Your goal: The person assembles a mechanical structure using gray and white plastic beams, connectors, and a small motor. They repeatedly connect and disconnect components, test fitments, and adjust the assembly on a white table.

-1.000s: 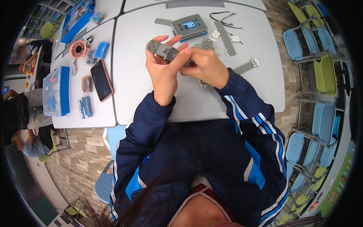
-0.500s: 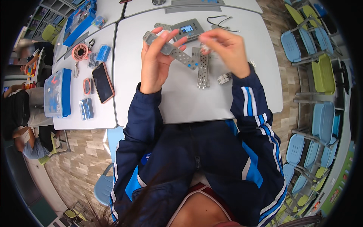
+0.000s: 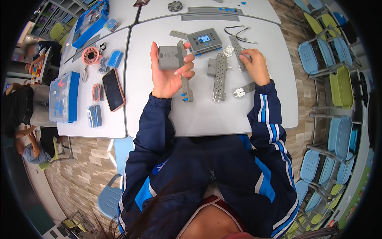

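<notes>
In the head view, the left hand point(image 3: 165, 81) has its grip curled around a grey block point(image 3: 170, 57) and the perforated beam point(image 3: 186, 85) against it, over the worktop point(image 3: 153, 115); blue pins point(image 3: 184, 97) show at the beam's near end. The right hand point(image 3: 258, 68) is just beside a long grey strip point(image 3: 237, 49), thumb and fingers bent close; whether that grip has hold of anything, I cannot tell. Between the hands lies a second beam point(image 3: 219, 81), beyond it a grey controller point(image 3: 203, 43) with a lit screen.
</notes>
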Demonstrator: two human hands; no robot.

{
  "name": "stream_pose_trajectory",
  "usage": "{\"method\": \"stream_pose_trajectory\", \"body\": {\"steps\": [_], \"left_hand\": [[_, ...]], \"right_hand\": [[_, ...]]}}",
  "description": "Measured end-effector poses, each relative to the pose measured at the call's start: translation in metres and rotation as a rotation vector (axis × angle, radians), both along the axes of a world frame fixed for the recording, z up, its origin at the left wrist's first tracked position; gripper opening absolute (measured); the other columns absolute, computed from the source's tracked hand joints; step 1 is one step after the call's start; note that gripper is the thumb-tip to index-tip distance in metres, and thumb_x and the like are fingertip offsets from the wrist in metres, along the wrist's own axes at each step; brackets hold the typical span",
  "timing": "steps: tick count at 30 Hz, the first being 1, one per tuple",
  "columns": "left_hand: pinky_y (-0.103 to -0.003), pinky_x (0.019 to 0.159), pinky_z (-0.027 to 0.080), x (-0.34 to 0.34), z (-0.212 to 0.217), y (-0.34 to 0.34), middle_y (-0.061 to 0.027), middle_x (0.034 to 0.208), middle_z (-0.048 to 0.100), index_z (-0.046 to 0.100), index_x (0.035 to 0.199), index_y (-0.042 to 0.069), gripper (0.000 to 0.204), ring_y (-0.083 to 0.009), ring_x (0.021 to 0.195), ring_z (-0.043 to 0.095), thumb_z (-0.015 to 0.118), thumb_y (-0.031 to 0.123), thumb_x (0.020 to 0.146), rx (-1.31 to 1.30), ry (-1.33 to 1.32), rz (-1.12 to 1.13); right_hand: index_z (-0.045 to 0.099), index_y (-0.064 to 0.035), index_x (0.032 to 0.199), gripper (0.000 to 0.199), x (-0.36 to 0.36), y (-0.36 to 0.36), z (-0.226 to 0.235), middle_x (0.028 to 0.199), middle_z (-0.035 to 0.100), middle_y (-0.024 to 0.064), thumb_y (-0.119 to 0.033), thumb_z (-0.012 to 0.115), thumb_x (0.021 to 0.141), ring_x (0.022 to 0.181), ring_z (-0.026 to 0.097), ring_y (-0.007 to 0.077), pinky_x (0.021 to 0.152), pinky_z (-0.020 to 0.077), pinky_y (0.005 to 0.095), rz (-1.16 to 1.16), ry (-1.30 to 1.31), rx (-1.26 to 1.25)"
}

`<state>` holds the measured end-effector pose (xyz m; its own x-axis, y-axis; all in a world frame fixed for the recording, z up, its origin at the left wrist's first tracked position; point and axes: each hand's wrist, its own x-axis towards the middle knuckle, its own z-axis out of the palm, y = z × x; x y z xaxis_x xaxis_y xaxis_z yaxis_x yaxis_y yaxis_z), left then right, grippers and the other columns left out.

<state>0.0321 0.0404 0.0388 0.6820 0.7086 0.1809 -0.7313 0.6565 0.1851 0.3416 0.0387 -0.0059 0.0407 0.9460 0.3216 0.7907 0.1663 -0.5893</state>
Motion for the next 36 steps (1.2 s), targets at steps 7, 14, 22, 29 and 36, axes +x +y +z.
{"method": "stream_pose_trajectory", "body": {"steps": [7, 14, 22, 29, 36], "left_hand": [[-0.031, 0.070, 0.045, 0.025, 0.025, -0.028, -0.0075, 0.103, 0.058, 0.051, 0.126, 0.005, 0.069, -0.0155, 0.076, 0.053, 0.026, 0.064, 0.101, 0.285, 1.016, 0.433], [-0.032, 0.087, 0.049, 0.040, 0.047, -0.051, -0.0146, 0.126, 0.050, 0.008, 0.155, 0.006, 0.071, -0.0201, 0.105, 0.056, 0.049, 0.035, 0.104, 0.801, 1.149, 0.505], [-0.027, 0.074, 0.055, 0.040, 0.032, -0.060, -0.0231, 0.139, 0.045, 0.000, 0.157, 0.017, 0.103, -0.0213, 0.105, 0.064, 0.068, -0.008, 0.084, 0.747, 1.018, 0.518], [-0.022, 0.058, 0.052, 0.033, 0.048, -0.064, -0.0222, 0.132, 0.057, 0.011, 0.156, 0.013, 0.100, -0.0177, 0.092, 0.070, 0.073, -0.007, 0.081, 0.544, 0.918, 0.435], [-0.018, 0.049, 0.045, 0.035, 0.065, -0.073, -0.0176, 0.122, 0.066, 0.019, 0.155, 0.010, 0.095, -0.0108, 0.085, 0.068, 0.072, -0.011, 0.079, 0.514, 0.975, 0.394]], "right_hand": [[0.062, -0.0058, 0.123, 0.038, -0.053, -0.038, 0.057, 0.105, 0.064, 0.0117, -0.015, 0.072, 0.088, 0.086, 0.065, 0.0197, 0.073, 0.0524, 0.0324, 0.213, 0.536, -0.036], [0.046, -0.0050, 0.129, 0.054, -0.095, -0.048, 0.088, 0.099, 0.063, 0.0119, -0.011, 0.077, 0.084, 0.066, 0.065, 0.0133, 0.054, 0.0534, 0.0248, 0.401, 0.971, -0.348], [0.044, -0.0029, 0.125, 0.049, -0.082, -0.051, 0.080, 0.086, 0.064, 0.0106, -0.013, 0.074, 0.087, 0.053, 0.062, 0.0140, 0.045, 0.0503, 0.0254, 0.470, 1.128, -0.453], [0.049, -0.0001, 0.120, 0.044, -0.088, -0.059, 0.076, 0.108, 0.061, 0.0148, -0.008, 0.074, 0.085, 0.056, 0.062, 0.0138, 0.045, 0.0492, 0.0243, 0.546, 1.197, -0.335], [0.048, 0.0007, 0.121, 0.047, -0.082, -0.056, 0.062, 0.121, 0.056, 0.0164, -0.007, 0.076, 0.084, 0.074, 0.066, 0.0177, 0.055, 0.0561, 0.0260, 0.663, 1.047, -0.123]]}}
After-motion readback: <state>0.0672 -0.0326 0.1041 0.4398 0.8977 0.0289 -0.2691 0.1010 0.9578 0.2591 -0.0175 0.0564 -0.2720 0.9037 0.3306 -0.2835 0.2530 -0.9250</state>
